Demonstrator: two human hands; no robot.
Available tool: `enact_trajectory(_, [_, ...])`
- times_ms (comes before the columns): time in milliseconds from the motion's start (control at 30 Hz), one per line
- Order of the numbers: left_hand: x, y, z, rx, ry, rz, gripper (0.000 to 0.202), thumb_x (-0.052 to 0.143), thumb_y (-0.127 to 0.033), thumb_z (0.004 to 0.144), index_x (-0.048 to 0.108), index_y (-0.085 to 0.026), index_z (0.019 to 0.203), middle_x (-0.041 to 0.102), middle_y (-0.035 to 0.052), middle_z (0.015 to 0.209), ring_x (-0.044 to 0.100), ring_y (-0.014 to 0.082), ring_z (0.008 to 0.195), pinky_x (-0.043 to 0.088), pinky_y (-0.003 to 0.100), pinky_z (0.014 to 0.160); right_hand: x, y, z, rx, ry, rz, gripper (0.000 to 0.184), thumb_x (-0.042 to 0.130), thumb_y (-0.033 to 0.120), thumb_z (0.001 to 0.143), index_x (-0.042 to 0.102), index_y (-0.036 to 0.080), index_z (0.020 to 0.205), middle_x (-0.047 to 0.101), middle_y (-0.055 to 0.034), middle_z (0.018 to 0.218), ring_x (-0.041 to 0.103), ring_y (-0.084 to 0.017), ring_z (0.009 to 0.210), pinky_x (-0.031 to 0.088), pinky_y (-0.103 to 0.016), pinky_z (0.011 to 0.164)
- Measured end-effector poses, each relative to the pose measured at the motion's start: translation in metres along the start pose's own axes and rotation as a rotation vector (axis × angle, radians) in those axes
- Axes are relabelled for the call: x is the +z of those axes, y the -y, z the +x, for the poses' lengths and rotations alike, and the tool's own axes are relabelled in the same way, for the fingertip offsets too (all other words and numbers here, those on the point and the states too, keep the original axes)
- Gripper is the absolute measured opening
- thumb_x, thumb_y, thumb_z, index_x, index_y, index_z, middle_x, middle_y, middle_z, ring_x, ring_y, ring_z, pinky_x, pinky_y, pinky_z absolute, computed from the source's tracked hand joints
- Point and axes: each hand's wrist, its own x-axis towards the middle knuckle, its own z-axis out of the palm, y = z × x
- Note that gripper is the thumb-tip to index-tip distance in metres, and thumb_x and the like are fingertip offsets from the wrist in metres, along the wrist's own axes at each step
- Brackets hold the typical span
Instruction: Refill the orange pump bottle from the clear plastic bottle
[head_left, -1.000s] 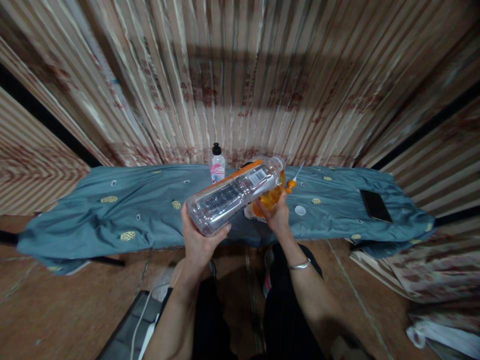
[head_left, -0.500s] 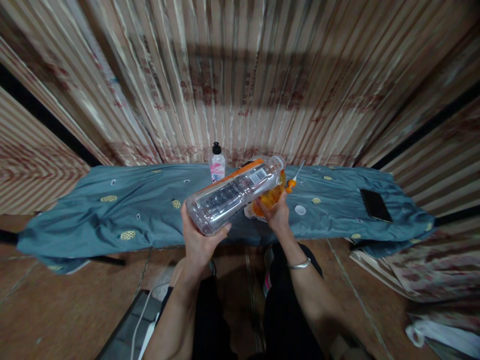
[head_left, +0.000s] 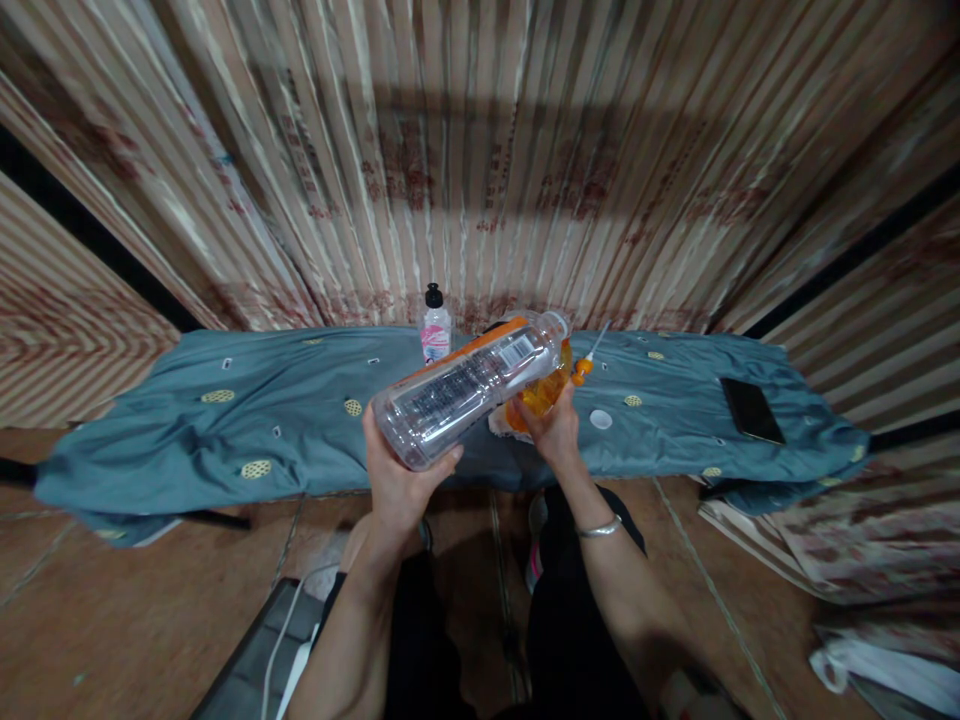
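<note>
My left hand (head_left: 399,478) grips the base of a large clear plastic bottle (head_left: 469,387) with an orange label edge. The bottle is tilted, its open mouth pointing up and right against an orange bottle (head_left: 541,392). My right hand (head_left: 553,430) is wrapped around that orange bottle, which has a thin white nozzle with an orange collar (head_left: 586,360). Both are held above the near edge of a low surface covered with a blue-grey cloth (head_left: 262,420). A white cap (head_left: 600,419) lies on the cloth just right of my right hand.
A small bottle with a black cap and pink label (head_left: 435,330) stands at the back of the cloth. A dark phone (head_left: 752,410) lies at the right end. Striped curtains (head_left: 480,160) hang behind. A cable and grey case (head_left: 281,650) lie on the brown floor.
</note>
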Motion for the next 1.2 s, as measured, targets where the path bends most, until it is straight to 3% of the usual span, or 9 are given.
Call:
enact_trajectory(333, [-0.0005,0.0005,0.0,-0.022,-0.005,0.004,0.1,0.1,-0.045,0.05,0.051,-0.022,0.135,0.068,0.0141,0.132,0.07,0.0331,0.122,0.056,0.05,0.11,0.0015,-0.0021,0.0011,-0.015,-0.007,-0.007,0.096,0.073,0.06,0.083,0.036,0.008,0.155,0.073,-0.023,0.129,0.075,-0.035,0.108,0.059,-0.044,0.089])
enact_trajectory(533, [0.0,0.0004,-0.0006,-0.026,-0.029,0.033,0.1,0.101,-0.047,0.049,0.052,-0.022,0.133,0.069,0.0119,0.126,0.072,0.0304,0.113,0.058,0.048,0.104,0.0001,-0.0015,0.0012,-0.002,0.004,-0.015,0.096,0.073,0.062,0.083,0.036,0.01,0.155,0.074,-0.0203,0.126,0.075,-0.034,0.105,0.059,-0.044,0.088])
enact_trajectory(900, [0.001,0.0057,-0.0006,-0.009,-0.016,0.005,0.101,0.101,-0.049,0.05,0.052,-0.022,0.134,0.068,0.0115,0.127,0.071,0.0292,0.114,0.058,0.047,0.103,-0.001,0.0002,0.0031,0.022,0.014,-0.007,0.103,0.076,0.066,0.078,0.038,0.01,0.155,0.074,-0.0222,0.128,0.075,-0.038,0.108,0.06,-0.05,0.091])
enact_trajectory(1200, [0.0002,0.006,-0.0006,-0.032,-0.007,0.009,0.099,0.101,-0.048,0.051,0.052,-0.022,0.133,0.067,0.0127,0.129,0.07,0.0306,0.117,0.057,0.048,0.106,-0.0012,0.0029,0.0034,0.017,0.006,0.028,0.099,0.08,0.064,0.075,0.04,0.016,0.151,0.074,-0.0204,0.132,0.075,-0.038,0.115,0.059,-0.048,0.094])
